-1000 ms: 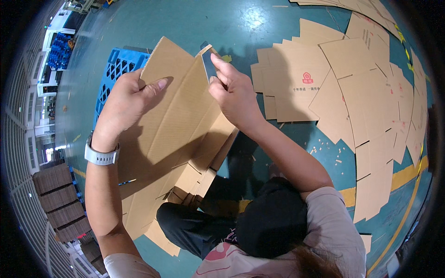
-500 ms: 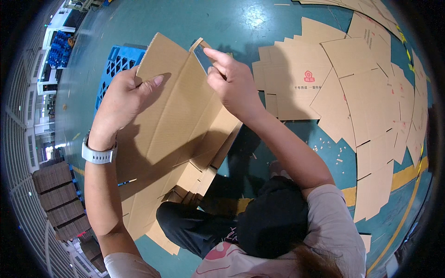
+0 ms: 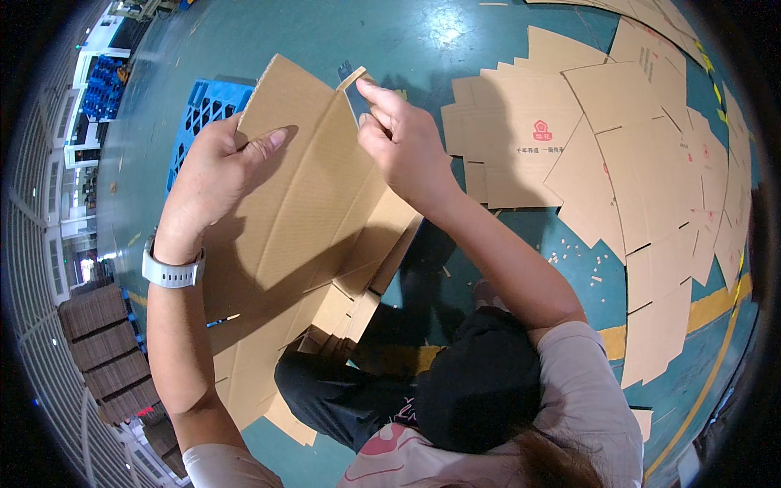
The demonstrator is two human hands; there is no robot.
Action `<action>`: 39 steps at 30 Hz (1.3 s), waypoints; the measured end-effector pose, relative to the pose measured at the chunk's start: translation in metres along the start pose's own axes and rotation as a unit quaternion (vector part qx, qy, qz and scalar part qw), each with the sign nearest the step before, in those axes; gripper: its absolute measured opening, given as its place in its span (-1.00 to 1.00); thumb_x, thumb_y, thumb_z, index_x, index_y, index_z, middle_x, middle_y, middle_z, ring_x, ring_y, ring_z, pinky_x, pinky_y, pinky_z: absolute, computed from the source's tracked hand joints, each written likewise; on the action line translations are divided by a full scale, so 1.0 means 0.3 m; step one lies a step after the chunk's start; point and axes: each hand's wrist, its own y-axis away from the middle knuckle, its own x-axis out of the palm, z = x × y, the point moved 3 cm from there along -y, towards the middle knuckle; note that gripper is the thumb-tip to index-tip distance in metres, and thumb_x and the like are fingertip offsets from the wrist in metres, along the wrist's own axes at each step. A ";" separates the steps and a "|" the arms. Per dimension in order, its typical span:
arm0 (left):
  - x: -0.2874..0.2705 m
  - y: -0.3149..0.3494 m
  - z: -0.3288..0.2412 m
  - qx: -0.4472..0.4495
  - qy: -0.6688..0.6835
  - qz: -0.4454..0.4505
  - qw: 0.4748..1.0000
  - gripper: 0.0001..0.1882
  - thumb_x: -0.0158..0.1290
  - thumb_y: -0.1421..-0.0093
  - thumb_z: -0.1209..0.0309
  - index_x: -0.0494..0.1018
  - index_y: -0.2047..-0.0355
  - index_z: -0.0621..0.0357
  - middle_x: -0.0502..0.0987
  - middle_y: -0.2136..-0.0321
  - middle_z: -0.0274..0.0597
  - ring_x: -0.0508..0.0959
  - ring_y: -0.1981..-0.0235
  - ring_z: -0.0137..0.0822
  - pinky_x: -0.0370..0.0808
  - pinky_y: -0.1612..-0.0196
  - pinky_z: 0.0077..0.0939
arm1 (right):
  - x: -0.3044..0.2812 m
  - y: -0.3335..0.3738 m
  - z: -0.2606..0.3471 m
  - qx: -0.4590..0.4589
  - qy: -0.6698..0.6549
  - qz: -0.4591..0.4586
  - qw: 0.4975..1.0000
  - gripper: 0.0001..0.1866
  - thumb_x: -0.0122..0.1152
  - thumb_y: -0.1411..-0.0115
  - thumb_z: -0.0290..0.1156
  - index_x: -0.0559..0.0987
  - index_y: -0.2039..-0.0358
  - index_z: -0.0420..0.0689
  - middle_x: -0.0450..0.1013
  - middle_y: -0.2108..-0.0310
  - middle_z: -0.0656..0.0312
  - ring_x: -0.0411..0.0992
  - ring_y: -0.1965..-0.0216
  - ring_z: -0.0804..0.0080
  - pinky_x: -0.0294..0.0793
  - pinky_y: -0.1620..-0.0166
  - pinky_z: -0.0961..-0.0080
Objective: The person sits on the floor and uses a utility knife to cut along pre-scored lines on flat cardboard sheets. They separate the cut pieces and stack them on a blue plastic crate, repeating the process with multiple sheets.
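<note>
My left hand (image 3: 213, 172) is closed on the upper left edge of a large creased brown cardboard sheet (image 3: 281, 187), thumb on the near face and fingers behind. The sheet stands tilted in front of me and slopes down to my knee. My right hand (image 3: 404, 145) is curled at the sheet's upper right corner, its index finger against a narrow bent cardboard tab (image 3: 352, 79). A blue-grey patch shows between tab and hand; what it is I cannot make out. Other folded cardboard pieces (image 3: 351, 307) lie below the sheet, near my leg.
Flat cardboard blanks (image 3: 508, 122) overlap across the floor to the right. Small cardboard scraps (image 3: 596, 278) are scattered near them. A blue plastic pallet (image 3: 189, 122) lies behind the sheet at left. Stacked cardboard (image 3: 102, 346) stands at the far left. A yellow line (image 3: 720, 313) marks the floor.
My right hand has shifted slightly up and left, with the bent tab tilting a little to the right. A dark blue shape now shows above the tab. My left hand has barely moved.
</note>
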 end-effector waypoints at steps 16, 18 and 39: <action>-0.005 -0.002 0.014 -0.002 0.012 -0.001 1.000 -0.72 0.07 -0.24 0.29 0.47 0.22 0.31 0.45 0.64 -0.44 0.32 0.61 -0.65 0.28 0.56 -0.68 | -0.019 0.067 0.045 0.056 -0.043 0.040 0.997 -0.51 0.00 -0.19 -0.52 0.32 -0.16 -0.25 0.19 0.58 0.43 0.10 0.53 0.73 0.19 0.43 0.74; -0.004 0.006 0.008 -0.013 0.016 0.008 1.000 -0.72 0.07 -0.24 0.30 0.47 0.21 0.31 0.46 0.59 -0.44 0.34 0.58 -0.65 0.29 0.54 -0.70 | -0.054 0.105 0.047 0.053 -0.039 0.037 0.997 -0.54 -0.02 -0.20 -0.53 0.36 -0.15 -0.17 0.22 0.55 0.41 0.11 0.53 0.73 0.18 0.43 0.74; -0.008 0.035 -0.060 -0.027 -0.110 0.009 0.993 -0.73 0.09 -0.23 0.29 0.49 0.27 0.31 0.47 0.60 -0.41 0.33 0.57 -0.65 0.31 0.54 -0.63 | -0.031 -0.243 0.136 -0.366 0.460 0.203 0.783 -0.94 0.10 -0.04 -0.44 0.51 0.44 -0.08 0.42 0.40 0.27 0.41 0.19 0.33 0.46 0.16 0.41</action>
